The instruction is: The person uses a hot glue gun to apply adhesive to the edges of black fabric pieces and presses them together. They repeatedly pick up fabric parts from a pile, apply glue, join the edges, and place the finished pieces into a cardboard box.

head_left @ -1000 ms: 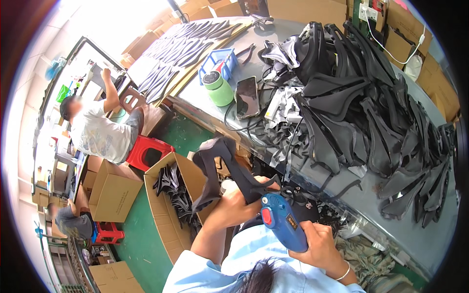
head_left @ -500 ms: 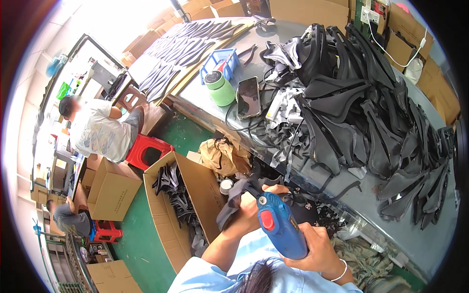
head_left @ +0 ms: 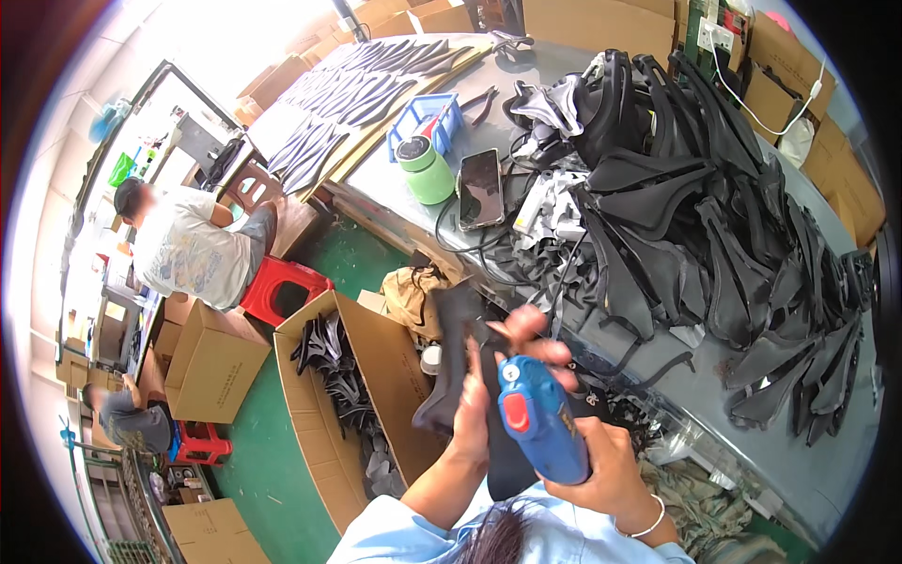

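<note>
My right hand (head_left: 601,470) is closed around a blue handheld power tool (head_left: 550,437) with a red button; the tool's working end is hidden. On its far side my left hand (head_left: 474,409) holds a black curved, padded-looking piece (head_left: 446,362) up against the palm and thumb. The fingers of that hand are spread and smeared by motion, partly behind the tool. Another dark part hangs below, between my wrists; whether it belongs to the same piece I cannot tell.
A grey table (head_left: 752,376) at right carries a heap of black curved pieces (head_left: 658,188), grey scraps, a phone (head_left: 480,188), a green jar (head_left: 425,171) and a blue basket (head_left: 442,117). An open cardboard box (head_left: 305,414) stands at left. Two people sit on red stools farther left.
My left hand has turned more upright and its fingers have spread. The black piece has swung up higher on the left. The tool has stayed nearly in place.
</note>
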`<control>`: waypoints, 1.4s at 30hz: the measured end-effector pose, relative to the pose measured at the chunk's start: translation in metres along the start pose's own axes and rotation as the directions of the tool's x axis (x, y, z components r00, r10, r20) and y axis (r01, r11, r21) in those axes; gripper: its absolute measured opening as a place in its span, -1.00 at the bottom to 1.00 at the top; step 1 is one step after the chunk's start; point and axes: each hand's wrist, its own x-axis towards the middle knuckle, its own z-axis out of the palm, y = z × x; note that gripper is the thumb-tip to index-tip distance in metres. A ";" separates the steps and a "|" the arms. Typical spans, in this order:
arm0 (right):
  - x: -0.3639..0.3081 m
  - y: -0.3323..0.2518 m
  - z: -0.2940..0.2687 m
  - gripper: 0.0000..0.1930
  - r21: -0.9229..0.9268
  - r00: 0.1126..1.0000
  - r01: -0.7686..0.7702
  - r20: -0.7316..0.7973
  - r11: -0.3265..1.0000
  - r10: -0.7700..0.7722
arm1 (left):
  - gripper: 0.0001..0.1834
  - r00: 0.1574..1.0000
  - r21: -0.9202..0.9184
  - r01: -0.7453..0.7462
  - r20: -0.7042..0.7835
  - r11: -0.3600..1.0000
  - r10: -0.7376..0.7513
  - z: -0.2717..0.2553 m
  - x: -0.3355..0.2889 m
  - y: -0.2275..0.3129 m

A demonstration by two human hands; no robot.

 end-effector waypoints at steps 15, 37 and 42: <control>-0.015 0.008 -0.010 -0.48 -0.193 0.998 -0.054 0.028 0.980 0.060 | -0.64 0.970 0.609 -0.180 -0.022 0.772 0.243 -0.015 0.007 0.037; -0.023 0.020 -0.021 -0.56 -0.279 0.994 -0.078 0.047 0.957 0.095 | -0.69 0.854 0.684 0.512 -0.345 0.519 -0.388 0.002 0.025 0.085; -0.025 0.024 -0.020 -0.58 -0.309 0.991 -0.039 0.111 0.950 0.076 | -0.66 0.789 0.685 0.597 -0.407 0.418 -0.461 0.009 0.029 0.093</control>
